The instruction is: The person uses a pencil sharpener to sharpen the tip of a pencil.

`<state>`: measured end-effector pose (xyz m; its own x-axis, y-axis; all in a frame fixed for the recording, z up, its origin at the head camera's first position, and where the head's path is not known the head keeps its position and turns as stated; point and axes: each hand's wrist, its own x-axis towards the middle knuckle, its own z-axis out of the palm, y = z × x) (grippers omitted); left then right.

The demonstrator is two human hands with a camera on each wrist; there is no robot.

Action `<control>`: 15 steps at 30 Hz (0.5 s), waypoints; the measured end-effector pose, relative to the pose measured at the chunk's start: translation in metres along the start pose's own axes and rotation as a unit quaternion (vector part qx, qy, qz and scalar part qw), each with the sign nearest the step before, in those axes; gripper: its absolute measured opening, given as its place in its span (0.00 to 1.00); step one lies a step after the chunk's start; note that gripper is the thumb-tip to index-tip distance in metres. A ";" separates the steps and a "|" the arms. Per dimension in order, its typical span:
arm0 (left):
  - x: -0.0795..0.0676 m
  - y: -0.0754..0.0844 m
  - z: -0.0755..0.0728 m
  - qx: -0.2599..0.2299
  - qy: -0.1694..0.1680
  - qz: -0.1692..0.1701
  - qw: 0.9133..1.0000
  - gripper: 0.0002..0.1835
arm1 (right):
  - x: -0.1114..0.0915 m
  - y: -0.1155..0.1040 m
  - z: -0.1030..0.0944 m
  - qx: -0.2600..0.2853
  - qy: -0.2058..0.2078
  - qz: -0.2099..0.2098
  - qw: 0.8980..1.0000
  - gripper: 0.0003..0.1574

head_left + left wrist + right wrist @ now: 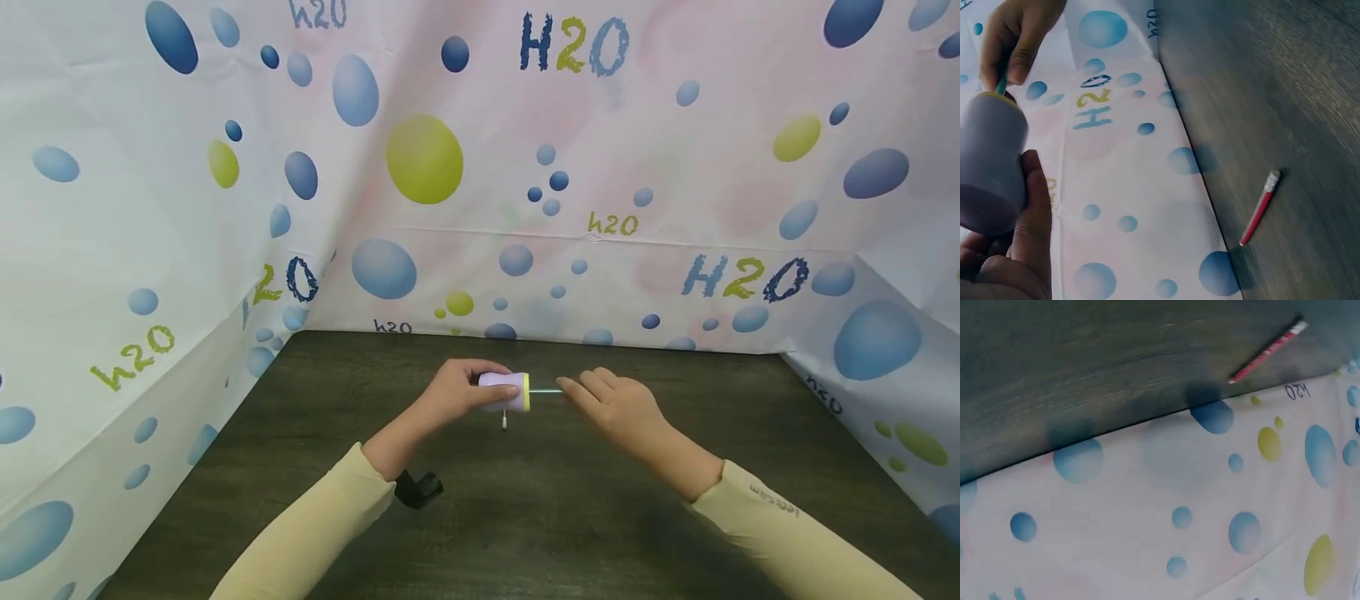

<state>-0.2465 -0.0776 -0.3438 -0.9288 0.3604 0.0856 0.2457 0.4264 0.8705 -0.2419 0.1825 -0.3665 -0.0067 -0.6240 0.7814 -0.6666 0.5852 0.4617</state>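
Note:
My left hand [457,390] grips a lavender cylinder with a yellow rim, which looks like a pencil sharpener [491,382]. Its yellow-rimmed end faces right, and a thin green pencil [546,391] runs straight into it. The pencil's other end is hidden in my right hand [622,412], which pinches it between thumb and fingers. In the left wrist view, the sharpener [991,156] stands tilted in the curled left fingers [1036,206], with the right hand [1019,40] above it. No hand shows in the right wrist view.
A red pencil [1259,212] with a pale end lies on the dark wooden table [600,517]. From the head, the sharpener hides most of it. A white cloth [487,225] with bubble prints walls off the table's back and sides. A black camera mount [418,490] sits at the left wrist.

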 end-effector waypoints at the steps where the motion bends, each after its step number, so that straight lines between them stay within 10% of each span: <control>1: 0.000 0.001 0.000 0.000 -0.003 -0.001 1.000 0.20 | -0.001 -0.001 0.002 -0.010 0.013 -0.007 1.000 0.23; 9: -0.002 0.001 0.000 0.011 0.001 0.011 1.000 0.22 | 0.006 -0.007 0.007 0.028 0.020 0.050 0.998 0.29; 13: -0.003 -0.003 0.002 0.034 0.008 0.042 0.998 0.21 | 0.008 -0.010 0.002 0.085 -0.041 0.114 0.989 0.33; 15: -0.004 -0.005 0.004 0.059 0.013 0.075 0.995 0.22 | 0.010 -0.011 -0.003 0.147 -0.113 0.174 0.967 0.28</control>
<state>-0.2427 -0.0780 -0.3499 -0.8861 0.4062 0.2233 0.4109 0.4654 0.7839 -0.2328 0.1713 -0.3627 -0.4088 -0.5323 0.7413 -0.7779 0.6280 0.0220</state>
